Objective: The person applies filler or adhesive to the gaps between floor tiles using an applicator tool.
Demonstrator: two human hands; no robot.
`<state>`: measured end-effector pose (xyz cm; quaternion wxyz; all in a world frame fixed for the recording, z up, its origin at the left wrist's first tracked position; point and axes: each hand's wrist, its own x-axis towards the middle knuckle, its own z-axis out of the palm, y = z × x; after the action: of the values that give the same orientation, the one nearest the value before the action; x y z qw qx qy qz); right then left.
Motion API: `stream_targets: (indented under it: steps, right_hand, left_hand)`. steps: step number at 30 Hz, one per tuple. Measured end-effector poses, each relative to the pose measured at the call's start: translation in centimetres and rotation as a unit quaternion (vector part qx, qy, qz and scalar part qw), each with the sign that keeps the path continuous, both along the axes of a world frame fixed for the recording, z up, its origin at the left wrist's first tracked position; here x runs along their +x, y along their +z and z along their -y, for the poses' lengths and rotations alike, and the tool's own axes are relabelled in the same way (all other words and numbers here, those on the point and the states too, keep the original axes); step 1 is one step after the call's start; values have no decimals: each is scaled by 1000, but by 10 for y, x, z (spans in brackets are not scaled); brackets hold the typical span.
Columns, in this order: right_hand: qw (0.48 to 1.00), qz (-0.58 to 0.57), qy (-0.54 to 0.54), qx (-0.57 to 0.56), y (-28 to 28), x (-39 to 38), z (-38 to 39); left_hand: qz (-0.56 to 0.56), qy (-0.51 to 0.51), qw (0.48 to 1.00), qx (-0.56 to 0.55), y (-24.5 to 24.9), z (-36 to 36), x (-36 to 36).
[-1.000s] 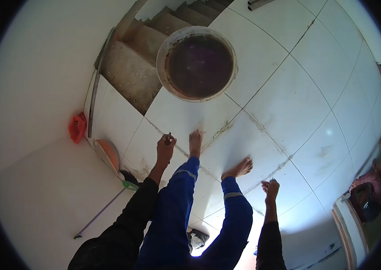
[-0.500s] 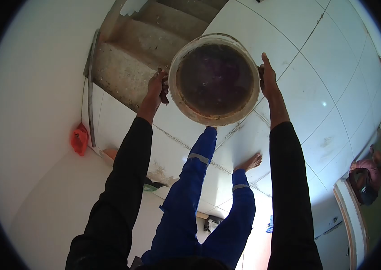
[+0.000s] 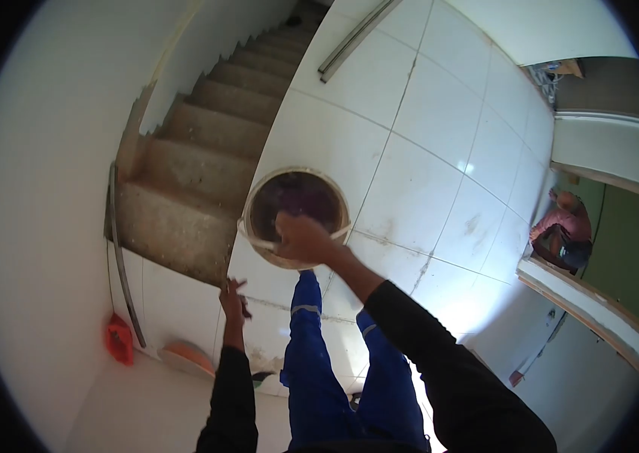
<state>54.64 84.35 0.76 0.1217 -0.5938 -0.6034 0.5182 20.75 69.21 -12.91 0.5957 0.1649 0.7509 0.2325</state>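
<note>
A round, dirt-stained bucket (image 3: 258, 253) hangs in front of me above the tiled floor, with dark liquid (image 3: 274, 198) inside. Its pale carrying handle (image 3: 259, 243) crosses the near side. My right hand (image 3: 303, 237) is closed around that handle and covers part of the opening. Lower and to the left, my left hand (image 3: 233, 303) is apart from the bucket, near the edge of the bottom stair. Its fingers are partly curled about a small dark brown piece (image 3: 245, 308), whose kind I cannot make out.
Concrete stairs (image 3: 210, 162) rise at the left. Metal profiles (image 3: 353, 41) lie on the white tiles. A curved strip (image 3: 117, 241) leans near a red bag (image 3: 118, 340). At right, a crouching person (image 3: 565, 226) is by a doorway.
My right hand has gone from the bucket's side to its handle. My left hand has come off the bucket's side and dropped lower. The bucket is lower and more to the left in view.
</note>
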Motion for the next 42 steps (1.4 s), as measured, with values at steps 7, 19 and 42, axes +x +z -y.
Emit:
stream_targets:
  steps: [7,19,42]
  right_hand:
    - [990,95,36,-100,37,-38,61]
    - [995,29,91,-24,13,87,38]
    - [905,163,-393,-27,162,736,42]
  left_hand:
    - [-118,-200,955,-187,210,258,-60]
    - [-213,-8,969,-123,380,236,38]
    - [-160,-348,917,-114,318,-112,542]
